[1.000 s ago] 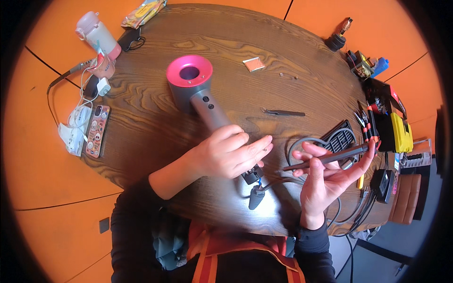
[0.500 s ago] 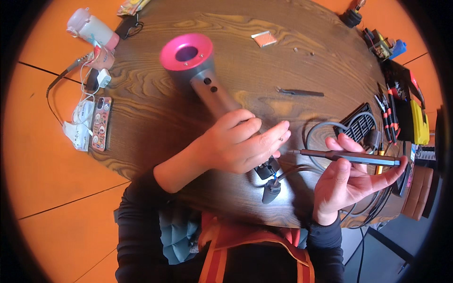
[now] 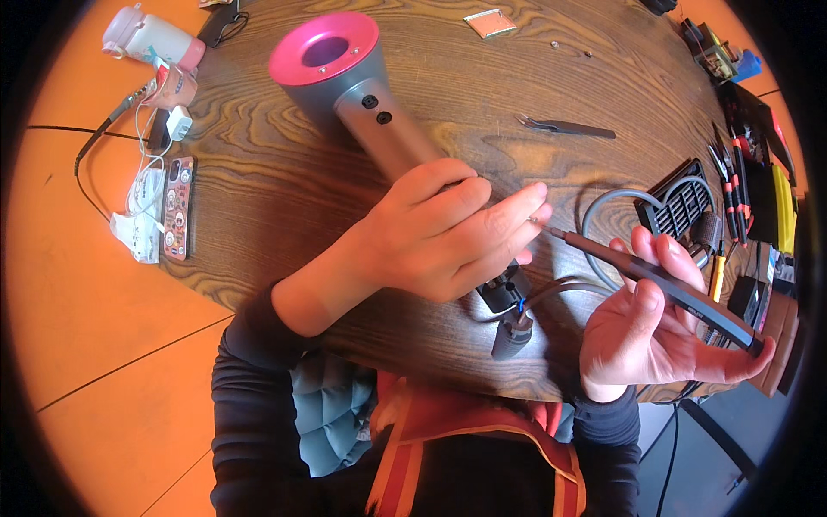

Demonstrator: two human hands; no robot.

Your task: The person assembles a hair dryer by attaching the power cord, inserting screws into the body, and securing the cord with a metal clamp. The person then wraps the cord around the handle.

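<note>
A hair dryer (image 3: 379,129) with a pink ring-shaped head and grey body lies slanted across the middle. My left hand (image 3: 448,228) is closed round the lower part of its handle. Its outstretched index finger and thumb meet the tip of a dark pen-shaped screwdriver (image 3: 676,293); a tiny bit of metal shows there, too small to name. My right hand (image 3: 646,332) holds that screwdriver between thumb and fingers, its back end against the little finger side. Below the left hand, the handle's black inner part (image 3: 504,290) is exposed, with a blue wire and a dark cord sleeve (image 3: 513,336).
Black tweezers (image 3: 568,128) lie beyond my hands on the wooden table (image 3: 258,198). A small orange-and-white packet (image 3: 489,23) is farther back. On the right are a black grille (image 3: 680,198), grey cable and pliers (image 3: 732,189). A phone (image 3: 178,207) and bottle (image 3: 155,41) stand left.
The screwdriver has tilted, its tip now up at my left fingertips and its back end lower. My right hand has shifted slightly right. The view has moved a little, too.
</note>
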